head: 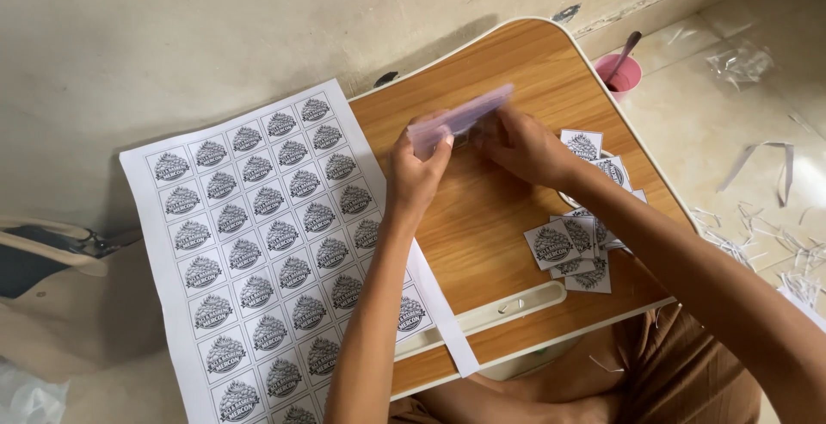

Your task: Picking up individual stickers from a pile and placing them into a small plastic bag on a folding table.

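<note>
Roughly early on: left of the lap table [516, 71], the printed label sheet [267, 243] remains mostly uncut. Above the table's middle, a blurred lilac strip [460, 117] is pinched between the left hand [419, 170] and right hand [520, 144]. Toward its right edge, few cut labels [572, 243] are piled.

Both hands, left hand [413, 174] and right hand [520, 144], grip a blurred ruler [460, 117] above the wooden surface [482, 217]. A sticker sheet [267, 243] overhangs its left edge; cut stickers [572, 243] lie near its right edge.
</note>
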